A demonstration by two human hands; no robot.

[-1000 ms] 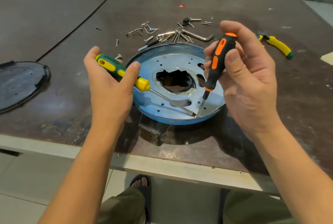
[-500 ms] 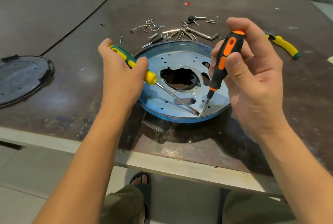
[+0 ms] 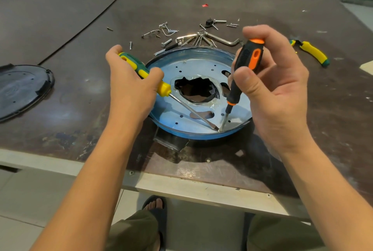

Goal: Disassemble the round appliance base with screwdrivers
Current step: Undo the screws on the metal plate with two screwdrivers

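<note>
The left hand (image 3: 131,89) grips a green-yellow screwdriver (image 3: 142,70) and the right hand (image 3: 278,97) pinches an orange-black screwdriver (image 3: 248,63), their tips meeting at the near rim of the round base (image 3: 193,65) on the desk (image 3: 80,113). With nothing seen clamping the base, a prying tip may skid toward a hand. Loose screws (image 3: 167,30) lie just behind, out of the way.
</note>
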